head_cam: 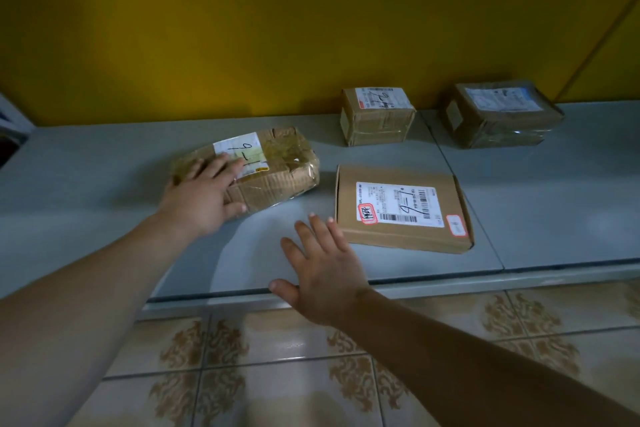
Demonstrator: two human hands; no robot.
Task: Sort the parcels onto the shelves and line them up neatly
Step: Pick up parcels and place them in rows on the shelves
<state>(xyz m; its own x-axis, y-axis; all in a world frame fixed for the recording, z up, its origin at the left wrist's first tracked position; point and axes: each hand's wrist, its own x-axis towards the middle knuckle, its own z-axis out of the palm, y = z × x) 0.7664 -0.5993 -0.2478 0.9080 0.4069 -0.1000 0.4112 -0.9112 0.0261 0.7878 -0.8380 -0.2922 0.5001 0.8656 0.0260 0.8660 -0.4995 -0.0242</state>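
Four parcels already lie on the pale grey metal shelf (104,163) that runs along the yellow wall, so the placing looks largely done; what is left, by my reading, is the squaring-up.

Towards the left of the shelf, about midway between wall and front edge, sits the crumpled, tape-wrapped brown cardboard parcel marked "9-1" (273,170), skewed to the shelf's edges. The left hand (201,198) lies flat on its near-left end, fingers spread over the top and thumb against the side: pressing or steadying, not lifting.

The right hand (322,274) hovers open and empty over the shelf's front edge, fingertips just beside the near-left corner of the flat brown cardboard mailer box with a white barcode label (398,211), and whether they touch is unclear.

Behind it, against the wall, stands the small taped brown carton (377,116). Farthest right, past the panel seam, rests the darker, film-wrapped brown box (502,114), slightly turned.

No common row yet; the skewed parcel probably needs turning first.
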